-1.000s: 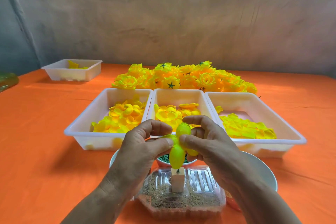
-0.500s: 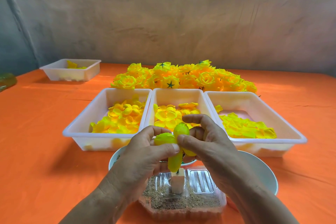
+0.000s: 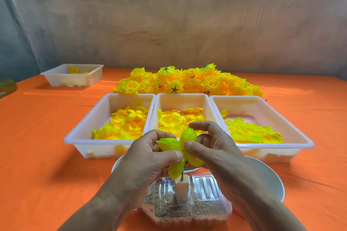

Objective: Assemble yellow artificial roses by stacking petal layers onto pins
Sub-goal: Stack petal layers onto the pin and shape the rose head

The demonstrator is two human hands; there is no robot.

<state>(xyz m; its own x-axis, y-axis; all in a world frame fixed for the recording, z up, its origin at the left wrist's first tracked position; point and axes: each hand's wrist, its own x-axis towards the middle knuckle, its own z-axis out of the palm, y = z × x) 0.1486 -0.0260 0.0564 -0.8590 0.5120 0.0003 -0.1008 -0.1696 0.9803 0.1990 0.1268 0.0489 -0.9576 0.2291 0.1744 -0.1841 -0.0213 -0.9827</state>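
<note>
The left grip [image 3: 150,155] and the right grip [image 3: 212,148] both pinch one yellow petal layer [image 3: 169,143] with thumb and fingers. The petal layer sits between them, right over the green pin [image 3: 182,175]. I cannot tell if the pin pokes through it yet. The pin stands in a small block [image 3: 181,189] just below the grips, inside a clear box of sand [image 3: 187,210].

I think this rose is only just begun, and more layers must go on. Past the grips, three white trays [image 3: 182,95] hold lots of loose petals, so there is plenty left to do. Behind the trays lies a big pile of finished roses [image 3: 187,80], so a lot is done too.

The tabletop [image 3: 37,146] has an orange cloth. A small tray [image 3: 71,80] sits far off to the left. A white bowl [image 3: 270,178] peeks out under the right grip. A grey, blotchy wall [image 3: 169,15] stands behind.
</note>
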